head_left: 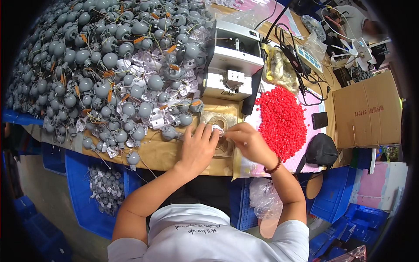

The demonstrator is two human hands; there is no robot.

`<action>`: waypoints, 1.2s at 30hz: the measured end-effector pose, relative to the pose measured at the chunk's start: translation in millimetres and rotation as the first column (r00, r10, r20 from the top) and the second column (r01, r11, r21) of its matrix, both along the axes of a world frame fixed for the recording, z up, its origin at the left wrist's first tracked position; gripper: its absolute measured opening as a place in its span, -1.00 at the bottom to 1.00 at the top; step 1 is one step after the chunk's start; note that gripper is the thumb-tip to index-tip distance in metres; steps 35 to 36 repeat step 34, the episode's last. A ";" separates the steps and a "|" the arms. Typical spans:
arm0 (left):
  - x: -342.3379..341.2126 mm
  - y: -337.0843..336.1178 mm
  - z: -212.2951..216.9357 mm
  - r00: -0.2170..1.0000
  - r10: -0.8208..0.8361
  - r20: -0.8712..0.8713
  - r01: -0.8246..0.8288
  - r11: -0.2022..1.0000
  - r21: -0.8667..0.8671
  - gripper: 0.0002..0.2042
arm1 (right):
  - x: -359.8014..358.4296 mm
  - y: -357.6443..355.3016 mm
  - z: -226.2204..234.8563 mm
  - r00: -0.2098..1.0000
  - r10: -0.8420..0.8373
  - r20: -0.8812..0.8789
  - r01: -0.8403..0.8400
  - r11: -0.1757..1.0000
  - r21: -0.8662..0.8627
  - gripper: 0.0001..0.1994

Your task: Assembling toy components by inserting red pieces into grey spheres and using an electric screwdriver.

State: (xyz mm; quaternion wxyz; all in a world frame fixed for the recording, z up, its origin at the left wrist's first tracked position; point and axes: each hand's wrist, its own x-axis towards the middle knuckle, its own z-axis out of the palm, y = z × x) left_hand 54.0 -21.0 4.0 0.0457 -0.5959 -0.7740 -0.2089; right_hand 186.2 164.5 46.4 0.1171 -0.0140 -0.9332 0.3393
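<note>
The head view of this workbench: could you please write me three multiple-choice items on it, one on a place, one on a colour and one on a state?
1. Where does the heap of small caps lie?
A. To the right of the hands
B. Left of the grey parts
C. In the blue crate

2. What colour are those caps?
A. Green
B. Red
C. White

3. What are the two hands doing?
A. Resting apart on the table edge
B. Meeting on a small white part
C. Lifting the cardboard box

Answers:
1. A: the heap sits beyond the right hand, on the pink mat.
2. B: the whole heap is bright red.
3. B: the left hand and right hand pinch a small white part over the metal plate, beside the pile of grey round parts.
</note>
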 end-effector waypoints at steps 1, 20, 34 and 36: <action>-0.3 -0.7 -2.4 1.000 -0.004 0.006 0.004 1.000 -0.014 -0.51 | 9.9 10.7 3.2 0.977 -0.156 0.144 0.178 0.971 -0.158 -0.65; 0.2 1.4 -6.0 0.987 -0.043 -0.155 0.050 0.998 0.045 -0.72 | 8.3 1.0 -60.2 0.865 -0.494 -0.085 0.311 0.661 -0.683 -0.63; -22.4 -4.9 -18.8 0.986 -0.164 0.004 0.163 0.985 0.055 -0.62 | -33.0 3.6 -10.1 0.944 -0.107 0.313 0.229 0.894 -0.384 -0.52; -22.4 -4.9 -18.8 0.986 -0.164 0.004 0.163 0.985 0.055 -0.62 | -33.0 3.6 -10.1 0.944 -0.107 0.313 0.229 0.894 -0.384 -0.52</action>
